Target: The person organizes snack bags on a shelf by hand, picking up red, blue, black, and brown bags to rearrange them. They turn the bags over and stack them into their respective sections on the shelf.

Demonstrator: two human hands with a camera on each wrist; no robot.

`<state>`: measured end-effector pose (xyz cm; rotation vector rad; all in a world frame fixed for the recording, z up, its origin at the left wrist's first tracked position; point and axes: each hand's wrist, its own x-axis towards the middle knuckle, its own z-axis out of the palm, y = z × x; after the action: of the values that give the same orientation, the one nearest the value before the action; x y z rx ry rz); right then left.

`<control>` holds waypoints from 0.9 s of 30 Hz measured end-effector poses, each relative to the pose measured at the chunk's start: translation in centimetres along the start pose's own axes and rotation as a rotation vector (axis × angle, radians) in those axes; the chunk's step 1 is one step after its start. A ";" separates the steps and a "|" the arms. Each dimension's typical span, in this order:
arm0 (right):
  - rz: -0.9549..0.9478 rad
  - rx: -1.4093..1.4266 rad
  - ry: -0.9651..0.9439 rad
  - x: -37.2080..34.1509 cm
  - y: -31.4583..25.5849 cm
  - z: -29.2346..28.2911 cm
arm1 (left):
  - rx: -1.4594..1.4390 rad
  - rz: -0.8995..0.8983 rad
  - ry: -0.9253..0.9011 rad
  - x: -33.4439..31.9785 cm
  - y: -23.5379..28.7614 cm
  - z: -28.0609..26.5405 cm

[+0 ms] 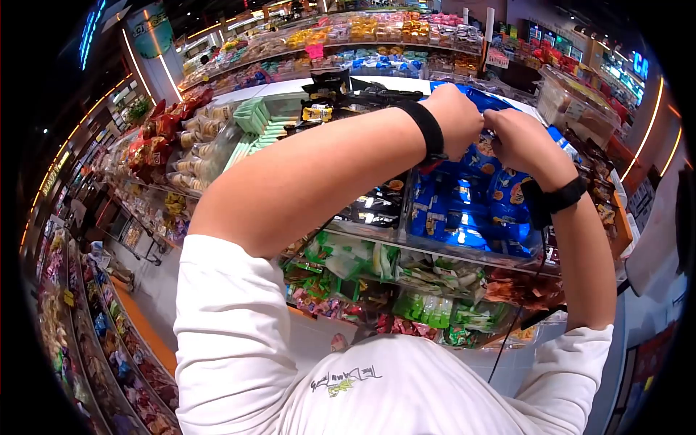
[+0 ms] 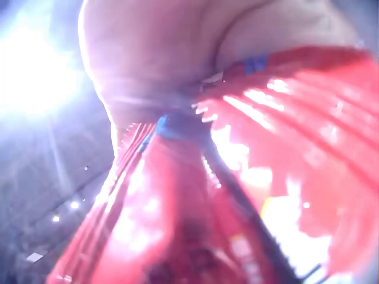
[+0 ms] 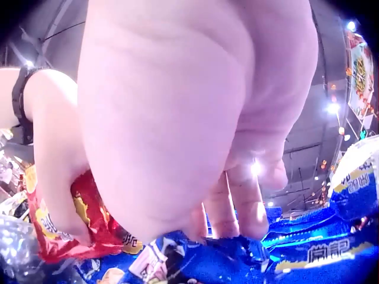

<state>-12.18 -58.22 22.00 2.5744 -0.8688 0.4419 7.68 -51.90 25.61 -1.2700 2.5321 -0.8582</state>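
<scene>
- Head: left hand [image 1: 455,119] and right hand [image 1: 518,139] close together over blue packets [image 1: 464,190] in bin [image 1: 475,250].
- Left wrist: glare; red wrapping [image 2: 314,130], apparently touching palm.
- Right wrist: left hand grasps red wrapping; right thumb and fingers pinch a blue packet [image 3: 201,260].

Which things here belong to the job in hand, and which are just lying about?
In the job: left hand; red packets in its grip; right hand; blue packets beneath it.
Lying about: green packets; dark packets; mint packets.
</scene>
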 end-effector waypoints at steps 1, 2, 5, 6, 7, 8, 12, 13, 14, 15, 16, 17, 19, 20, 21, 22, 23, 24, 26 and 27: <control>0.003 0.022 0.028 -0.3 -0.4 0.1 | 0.006 -0.007 0.029 0.0 0.3 0.9; 0.012 0.042 0.051 -0.6 -0.7 0.1 | 0.009 -0.009 0.062 0.4 0.8 1.7; 0.051 -0.064 0.062 0.1 -1.6 1.0 | 0.004 -0.042 -0.031 0.3 1.2 0.7; 0.048 -0.111 0.111 0.3 -1.7 1.6 | -0.007 -0.053 -0.052 0.2 1.1 0.3; 0.032 -0.094 0.130 0.4 -1.5 2.3 | -0.024 -0.014 -0.054 0.1 0.8 -0.1; 0.015 -0.081 0.156 0.4 -1.2 2.6 | -0.048 -0.051 -0.138 0.4 0.5 -0.3; 0.022 -0.130 0.068 -0.2 -1.2 1.7 | -0.237 -0.080 -0.411 0.6 0.3 -1.1; 0.003 -0.162 0.093 -0.4 -1.2 1.9 | -0.238 -0.090 -0.454 0.5 0.7 -1.0; 0.002 -0.173 0.101 -0.4 -1.3 2.1 | -0.223 -0.076 -0.471 0.3 1.1 -1.0; 0.009 -0.181 0.096 -0.4 -1.6 2.0 | -0.224 -0.068 -0.478 0.4 1.5 -0.4; 0.015 -0.190 0.093 -0.4 -1.8 1.8 | -0.225 -0.063 -0.483 0.5 1.8 0.1; 0.006 -0.213 0.094 -0.4 -1.8 1.8 | -0.190 -0.060 -0.452 0.6 1.9 0.4; -0.016 -0.259 0.093 -0.5 -1.8 1.8 | -0.122 -0.058 -0.388 0.3 2.4 0.3; -0.024 -0.274 0.092 -0.6 -1.7 1.8 | -0.099 -0.037 -0.370 0.2 2.6 0.1; -0.033 -0.289 0.093 -0.7 -1.7 1.6 | -0.075 -0.018 -0.352 0.1 2.6 -0.1; -0.041 -0.303 0.095 -0.9 -1.7 1.5 | -0.050 0.001 -0.334 0.0 2.6 -0.2; -0.039 -0.281 0.115 -1.0 -1.5 1.4 | -0.062 0.011 -0.289 -0.1 2.3 -0.3; -0.035 -0.258 0.135 -1.1 -1.3 1.3 | -0.075 0.023 -0.246 -0.1 1.9 -0.2; -0.033 -0.216 0.153 -1.5 -1.2 1.6 | -0.073 0.060 -0.109 0.2 0.7 1.2; -0.032 -0.202 0.155 -1.6 -1.0 1.7 | -0.083 0.086 -0.086 0.4 0.3 1.4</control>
<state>-12.51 -57.47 19.59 2.3327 -0.7744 0.5093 7.78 -52.62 24.37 -1.1850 2.5568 -0.6725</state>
